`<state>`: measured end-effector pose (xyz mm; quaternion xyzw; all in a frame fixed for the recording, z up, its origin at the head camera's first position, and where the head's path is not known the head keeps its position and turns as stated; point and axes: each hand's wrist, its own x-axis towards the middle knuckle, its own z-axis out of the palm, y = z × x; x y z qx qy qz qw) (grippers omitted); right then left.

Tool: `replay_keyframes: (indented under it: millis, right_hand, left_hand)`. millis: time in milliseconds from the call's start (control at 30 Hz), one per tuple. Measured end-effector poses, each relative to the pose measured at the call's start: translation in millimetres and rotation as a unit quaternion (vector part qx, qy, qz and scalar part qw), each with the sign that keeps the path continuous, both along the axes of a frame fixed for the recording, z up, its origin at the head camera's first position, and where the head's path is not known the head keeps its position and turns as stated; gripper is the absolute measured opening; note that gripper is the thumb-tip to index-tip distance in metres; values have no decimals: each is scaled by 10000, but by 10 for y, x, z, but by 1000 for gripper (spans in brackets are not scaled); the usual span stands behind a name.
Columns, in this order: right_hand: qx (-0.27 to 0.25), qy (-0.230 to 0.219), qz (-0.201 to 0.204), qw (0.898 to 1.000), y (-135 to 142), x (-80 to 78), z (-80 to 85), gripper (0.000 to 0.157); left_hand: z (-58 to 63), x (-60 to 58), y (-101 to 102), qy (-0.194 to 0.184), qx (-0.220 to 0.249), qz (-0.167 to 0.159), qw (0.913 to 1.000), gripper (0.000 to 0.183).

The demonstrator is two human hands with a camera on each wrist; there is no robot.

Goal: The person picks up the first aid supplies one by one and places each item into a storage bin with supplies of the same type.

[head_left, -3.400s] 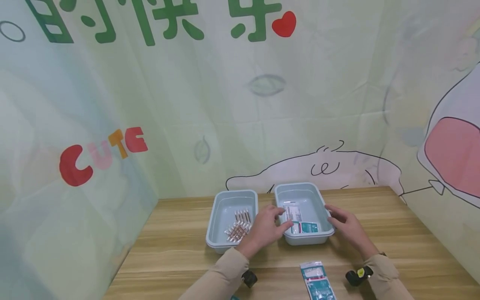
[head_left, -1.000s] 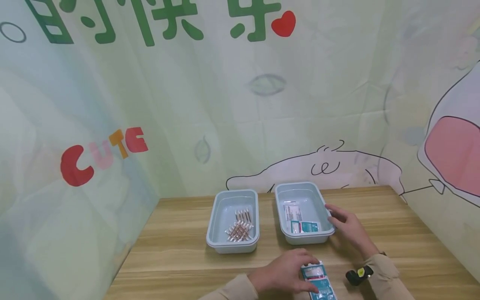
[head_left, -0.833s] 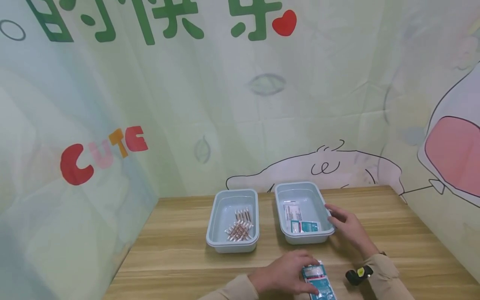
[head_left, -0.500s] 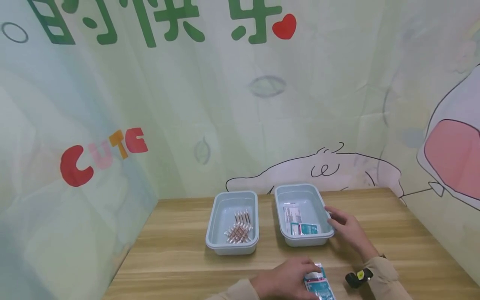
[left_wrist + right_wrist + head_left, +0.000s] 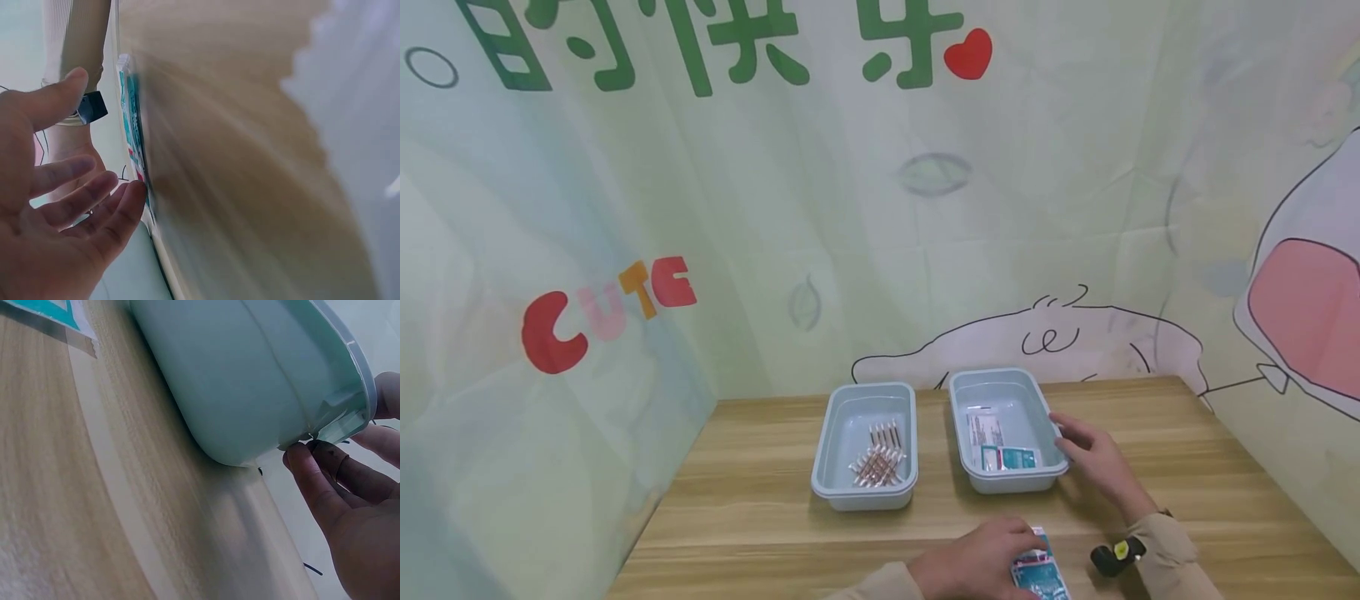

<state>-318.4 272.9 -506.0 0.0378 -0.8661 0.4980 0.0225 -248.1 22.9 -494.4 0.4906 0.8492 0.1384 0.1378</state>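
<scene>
My left hand (image 5: 977, 560) reaches over a flat teal-and-white packet (image 5: 1040, 577) lying on the table near the front edge. In the left wrist view its fingers are loosely bent, a fingertip right at the packet's edge, and the thumb (image 5: 55, 100) stands well apart. My right hand (image 5: 1103, 465) holds the right side of a pale blue plastic tub (image 5: 1018, 482). In the right wrist view some fingers (image 5: 312, 478) bend in under the tub's rim while another digit lies above it. Inside that tub are a white packet (image 5: 985, 427) and a teal-and-white packet (image 5: 1009, 457).
Left of that tub stands a second pale blue tub (image 5: 861, 500) holding several swabs (image 5: 878, 464) with brown sticks and white ends. Both stand on a wood-grain table (image 5: 752, 500), with a printed cloth backdrop (image 5: 820, 208) behind. A black wrist camera (image 5: 1117, 557) sits on my right wrist.
My left hand has come away from the right tub toward the front, down to the packet on the table, then slid slightly right over it. My right hand stays at the tub.
</scene>
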Motion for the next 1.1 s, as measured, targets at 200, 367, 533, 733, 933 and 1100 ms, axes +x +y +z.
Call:
replay_keyframes:
  millis: [200,367,533,733,933,1100]
  right_hand:
    - [-54,-61,9,10000,-2,-6,16,50]
    - [-59,-100,3,9999,0,2,28,50]
    - [-58,-80,1,10000,1,8,21,50]
    - [-34,-118,-12,9999,-1,9,23,51]
    - [-67,-63,23,10000,-4,15,35,51]
    - [-59,-16,12,10000,-12,19,25,50]
  left_hand:
    - [16,26,31,-106,-44,232,9997,56]
    - [-12,41,57,41,-183,273,9994,57]
    - [-41,69,82,194,-448,320,9983,56]
    - [-45,77,99,341,-508,273,9978,54]
    - [-52,65,103,275,-621,232,9974,49]
    - [-49,56,105,9,-675,252,9974,43]
